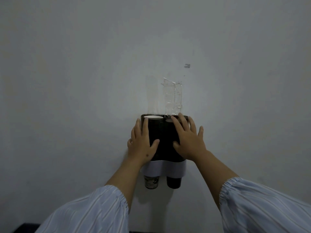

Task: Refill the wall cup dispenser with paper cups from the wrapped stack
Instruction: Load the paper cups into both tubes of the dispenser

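The wall cup dispenser (pixel 164 140) is fixed to the pale wall (pixel 84 64), low in the middle of the view. It is a dark, two-tube holder with a white band (pixel 164 169) across its lower front. Two tubes are counted, side by side. In the left tube a stack is seated, shown by a white disc (pixel 152 117) level with the top rim. In the right tube a greyish cup surface (pixel 168 120) can be seen just below the rim, and clear plastic wrap (pixel 173 96) stands up out of that tube against the wall, crumpled and upright. Two cups hang out of the bottom: a patterned cup (pixel 151 182) under the left tube, with print that is too blurred to be read, and a plain dark cup (pixel 173 181) under the right tube.

The left hand (pixel 141 145) is laid flat on the left side of the dispenser, fingers straight and spread, thumb across the front. The right hand (pixel 186 140) is laid flat on the right front, fingers spread and straight, with the fingertips reaching the top rim at the foot of the wrap; nothing is pinched by either hand. Both forearms come up from striped, light blue sleeves (pixel 260 207). A small grey mark (pixel 187 65) is seen on the wall above and to the right of the wrap.
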Available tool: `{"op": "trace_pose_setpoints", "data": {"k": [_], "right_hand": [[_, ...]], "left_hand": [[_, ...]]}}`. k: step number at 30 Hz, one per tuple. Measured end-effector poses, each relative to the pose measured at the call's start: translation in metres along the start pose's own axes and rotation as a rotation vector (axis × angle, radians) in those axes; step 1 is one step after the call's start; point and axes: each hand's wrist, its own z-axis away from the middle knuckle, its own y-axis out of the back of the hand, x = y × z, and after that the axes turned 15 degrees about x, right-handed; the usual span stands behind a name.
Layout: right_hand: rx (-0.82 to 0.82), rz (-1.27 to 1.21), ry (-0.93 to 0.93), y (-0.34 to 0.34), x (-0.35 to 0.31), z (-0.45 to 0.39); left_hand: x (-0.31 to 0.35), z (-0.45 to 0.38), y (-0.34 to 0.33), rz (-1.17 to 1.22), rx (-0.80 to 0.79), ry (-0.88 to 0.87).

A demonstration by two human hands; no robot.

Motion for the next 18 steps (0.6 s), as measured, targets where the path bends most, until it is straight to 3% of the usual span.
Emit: {"op": "trace_pose_setpoints", "data": {"k": [9, 18], "right_hand": [[-0.273, -0.086, -0.223, 0.013, 0.032, 0.082], [-0.561, -0.029, -0.435, 0.025, 0.087, 0.232]], "left_hand": [[0.020, 0.093, -0.026, 0.059, -0.241, 0.066], [0.048, 0.226, -0.046, 0.192, -0.673, 0.095]]}}
